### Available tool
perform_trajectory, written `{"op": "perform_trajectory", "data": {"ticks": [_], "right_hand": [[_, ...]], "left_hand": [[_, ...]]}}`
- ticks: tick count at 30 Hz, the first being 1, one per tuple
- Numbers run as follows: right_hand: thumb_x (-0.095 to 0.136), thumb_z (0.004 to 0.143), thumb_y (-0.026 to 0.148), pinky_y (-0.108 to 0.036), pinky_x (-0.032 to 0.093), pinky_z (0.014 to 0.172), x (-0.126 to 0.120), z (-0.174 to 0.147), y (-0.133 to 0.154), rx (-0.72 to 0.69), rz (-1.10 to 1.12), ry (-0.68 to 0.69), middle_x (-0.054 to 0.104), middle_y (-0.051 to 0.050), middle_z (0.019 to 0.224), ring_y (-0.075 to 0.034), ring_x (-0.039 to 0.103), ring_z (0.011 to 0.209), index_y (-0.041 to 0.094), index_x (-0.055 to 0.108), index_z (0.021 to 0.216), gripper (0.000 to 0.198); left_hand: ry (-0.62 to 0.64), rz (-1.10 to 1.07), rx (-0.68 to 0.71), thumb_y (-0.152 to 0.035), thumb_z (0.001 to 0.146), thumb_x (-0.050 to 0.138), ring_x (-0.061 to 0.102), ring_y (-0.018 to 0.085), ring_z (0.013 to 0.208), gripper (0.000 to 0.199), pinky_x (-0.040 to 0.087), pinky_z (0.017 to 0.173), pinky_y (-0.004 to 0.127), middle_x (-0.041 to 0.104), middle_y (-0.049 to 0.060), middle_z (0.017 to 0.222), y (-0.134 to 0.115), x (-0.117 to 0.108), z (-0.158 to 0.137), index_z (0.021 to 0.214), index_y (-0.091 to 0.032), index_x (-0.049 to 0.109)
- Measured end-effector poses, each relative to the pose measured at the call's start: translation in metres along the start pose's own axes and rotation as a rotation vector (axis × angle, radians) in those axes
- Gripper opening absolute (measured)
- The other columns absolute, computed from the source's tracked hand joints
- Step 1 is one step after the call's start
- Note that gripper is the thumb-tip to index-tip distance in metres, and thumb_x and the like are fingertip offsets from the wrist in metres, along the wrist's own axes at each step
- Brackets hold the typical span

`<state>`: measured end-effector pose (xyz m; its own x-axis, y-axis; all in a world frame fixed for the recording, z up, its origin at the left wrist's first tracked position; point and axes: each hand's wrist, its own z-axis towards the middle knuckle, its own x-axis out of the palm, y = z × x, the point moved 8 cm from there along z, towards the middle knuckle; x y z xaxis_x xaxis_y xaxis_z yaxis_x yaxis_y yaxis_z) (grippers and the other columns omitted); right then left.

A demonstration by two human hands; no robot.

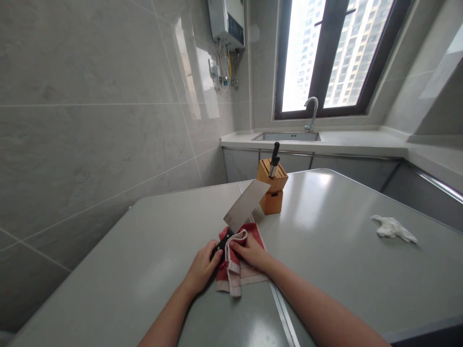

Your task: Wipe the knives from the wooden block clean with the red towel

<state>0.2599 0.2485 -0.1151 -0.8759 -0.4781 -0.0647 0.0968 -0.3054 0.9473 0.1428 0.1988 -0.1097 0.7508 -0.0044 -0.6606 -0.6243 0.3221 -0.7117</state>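
My left hand (203, 264) is closed round the black riveted handle of a cleaver (246, 205). The broad metal blade points away from me, tilted up to the right. In my right hand (253, 251) is a red and white towel (234, 270), pinched in a fold against the handle near the blade's base. Part of the towel hangs down toward the table, and some of it lies behind my right fingers. Just beyond the blade's tip stands a wooden knife block (273, 185) with black-handled tools in its slots.
The pale grey folding table (162, 231) has a metal seam down its middle. A crumpled white cloth (393, 228) lies on its right side. Behind are a counter with a sink (287, 137), a faucet (311, 113) and a window. A tiled wall (108, 135) runs along the left.
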Motion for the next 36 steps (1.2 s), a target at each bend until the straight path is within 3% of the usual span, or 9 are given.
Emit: {"op": "perform_trajectory", "data": {"ticks": [18,27,36], "right_hand": [[0.060,0.076,0.037,-0.030,0.046,0.077,-0.001,-0.001,0.002,0.025,-0.006,-0.015,0.066,-0.003,0.084,-0.017,0.060,0.081,0.017,0.062,0.082,0.021],[0.064,0.073,0.032,-0.032,0.045,0.084,-0.001,-0.004,0.006,0.028,-0.046,-0.010,0.065,-0.005,0.095,-0.018,0.060,0.090,0.017,0.058,0.095,0.027],[0.062,0.074,0.030,-0.033,0.047,0.081,0.010,-0.005,0.009,0.001,-0.071,0.117,0.068,-0.005,0.089,-0.019,0.062,0.084,0.017,0.064,0.088,0.019]], "left_hand": [[-0.104,0.094,-0.012,-0.036,0.081,0.048,0.054,0.018,0.071,0.020,0.039,0.065,0.027,0.059,0.002,0.081,0.003,-0.009,0.000,0.092,-0.019,0.049],[-0.139,0.036,-0.014,-0.035,0.076,0.055,0.046,0.013,0.058,0.019,0.034,0.054,0.022,0.050,-0.003,0.065,0.003,-0.015,0.000,0.075,-0.019,0.044],[-0.154,0.081,-0.031,-0.036,0.071,0.059,0.038,0.010,0.052,0.027,0.030,0.050,0.021,0.040,-0.007,0.055,0.008,-0.012,0.001,0.064,-0.019,0.039]]}}
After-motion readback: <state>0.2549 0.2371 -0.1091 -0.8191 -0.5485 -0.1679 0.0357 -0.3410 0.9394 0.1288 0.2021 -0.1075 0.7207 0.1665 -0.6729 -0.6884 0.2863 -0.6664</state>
